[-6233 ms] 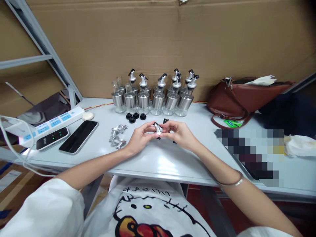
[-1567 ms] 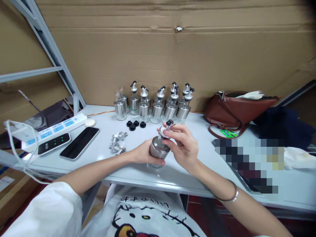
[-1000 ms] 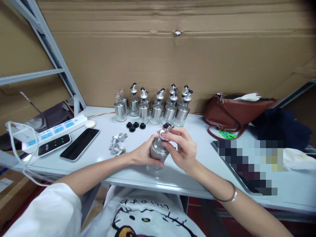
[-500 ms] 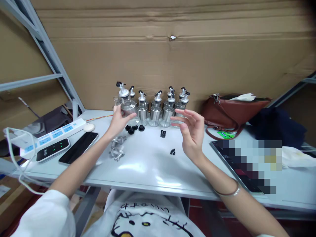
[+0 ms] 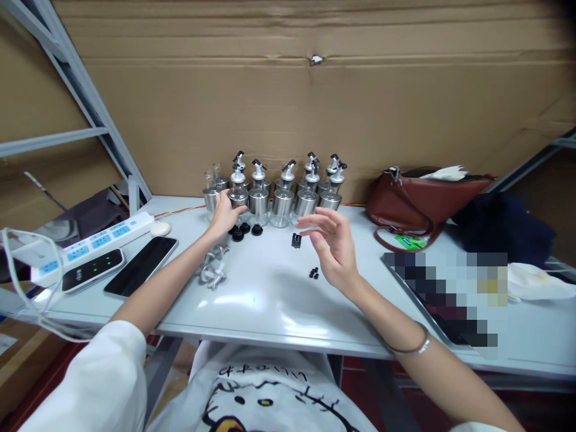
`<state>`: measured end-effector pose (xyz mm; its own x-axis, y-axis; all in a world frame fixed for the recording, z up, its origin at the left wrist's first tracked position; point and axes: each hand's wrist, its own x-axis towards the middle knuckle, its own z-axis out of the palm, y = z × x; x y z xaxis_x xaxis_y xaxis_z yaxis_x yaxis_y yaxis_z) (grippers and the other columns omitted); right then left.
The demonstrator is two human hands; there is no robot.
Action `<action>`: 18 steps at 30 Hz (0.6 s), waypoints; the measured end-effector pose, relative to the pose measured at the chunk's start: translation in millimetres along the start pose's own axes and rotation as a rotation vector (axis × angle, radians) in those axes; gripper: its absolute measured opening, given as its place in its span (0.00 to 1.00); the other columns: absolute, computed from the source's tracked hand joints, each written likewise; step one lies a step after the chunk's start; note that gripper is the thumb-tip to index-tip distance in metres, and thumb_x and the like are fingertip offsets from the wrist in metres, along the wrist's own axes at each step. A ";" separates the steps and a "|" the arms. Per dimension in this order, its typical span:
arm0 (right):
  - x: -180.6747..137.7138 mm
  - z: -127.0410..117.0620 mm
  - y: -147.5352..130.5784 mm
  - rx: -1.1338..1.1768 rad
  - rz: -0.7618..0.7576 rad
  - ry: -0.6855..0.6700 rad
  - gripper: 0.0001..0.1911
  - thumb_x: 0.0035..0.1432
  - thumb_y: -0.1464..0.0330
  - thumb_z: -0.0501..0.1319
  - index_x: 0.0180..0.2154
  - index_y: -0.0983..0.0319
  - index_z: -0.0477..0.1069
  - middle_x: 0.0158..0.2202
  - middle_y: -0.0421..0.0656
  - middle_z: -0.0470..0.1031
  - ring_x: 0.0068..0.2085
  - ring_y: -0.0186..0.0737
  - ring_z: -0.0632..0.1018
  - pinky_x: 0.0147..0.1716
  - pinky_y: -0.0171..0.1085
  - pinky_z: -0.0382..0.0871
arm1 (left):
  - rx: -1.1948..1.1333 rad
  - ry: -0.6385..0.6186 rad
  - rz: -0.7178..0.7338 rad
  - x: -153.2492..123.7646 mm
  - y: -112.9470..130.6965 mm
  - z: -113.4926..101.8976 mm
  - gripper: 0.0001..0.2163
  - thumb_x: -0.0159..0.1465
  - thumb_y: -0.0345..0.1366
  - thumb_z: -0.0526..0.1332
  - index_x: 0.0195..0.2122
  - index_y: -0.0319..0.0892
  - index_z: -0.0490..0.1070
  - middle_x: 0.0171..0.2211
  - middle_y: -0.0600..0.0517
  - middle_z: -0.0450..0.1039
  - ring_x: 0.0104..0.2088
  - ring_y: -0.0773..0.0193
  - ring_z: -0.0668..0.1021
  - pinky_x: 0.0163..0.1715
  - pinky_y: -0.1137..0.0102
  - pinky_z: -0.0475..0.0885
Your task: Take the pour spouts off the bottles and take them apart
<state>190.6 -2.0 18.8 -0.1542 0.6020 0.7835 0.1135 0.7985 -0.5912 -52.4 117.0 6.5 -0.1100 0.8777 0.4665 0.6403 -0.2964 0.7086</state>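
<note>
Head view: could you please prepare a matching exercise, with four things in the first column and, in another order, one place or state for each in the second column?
1. Left hand
2. Right hand
3. Flat black phone
4. Reddish-brown handbag

A. beside the dark oblong device with green lights
B. behind the bright green packet
C. raised, holding nothing
D. around a clear glass bottle with a steel band

Pairs: 1-D; 2-C; 3-A; 4-B
</note>
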 end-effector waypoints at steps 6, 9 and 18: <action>-1.1 1.4 -2.1 -0.009 0.004 -0.015 0.17 0.65 0.67 0.54 0.54 0.51 0.57 0.43 0.43 0.73 0.43 0.39 0.77 0.40 0.44 0.74 | 0.029 -0.022 -0.008 0.3 -3.9 4.5 0.25 0.56 0.29 0.64 0.53 0.34 0.56 0.55 0.38 0.59 0.59 0.52 0.63 0.60 0.61 0.57; -1.4 1.7 -2.6 -0.024 0.015 -0.021 0.17 0.65 0.67 0.54 0.54 0.51 0.57 0.42 0.42 0.73 0.43 0.38 0.77 0.40 0.43 0.74 | 0.047 -0.024 -0.017 0.3 -4.4 4.1 0.29 0.57 0.30 0.63 0.57 0.32 0.53 0.59 0.33 0.55 0.62 0.49 0.60 0.62 0.59 0.55; -2.2 2.4 -4.1 -0.065 0.028 -0.046 0.15 0.64 0.67 0.54 0.53 0.53 0.58 0.40 0.43 0.74 0.41 0.38 0.77 0.40 0.43 0.75 | 0.174 -0.197 0.013 0.6 -11.3 -11.2 0.35 0.62 0.31 0.57 0.66 0.29 0.38 0.58 0.31 0.62 0.60 0.48 0.66 0.57 0.57 0.61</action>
<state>188.1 -6.6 19.1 -0.1946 0.6244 0.7565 0.1817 0.7808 -0.5978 -68.2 116.7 4.7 0.0384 0.9356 0.3510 0.7639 -0.2540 0.5932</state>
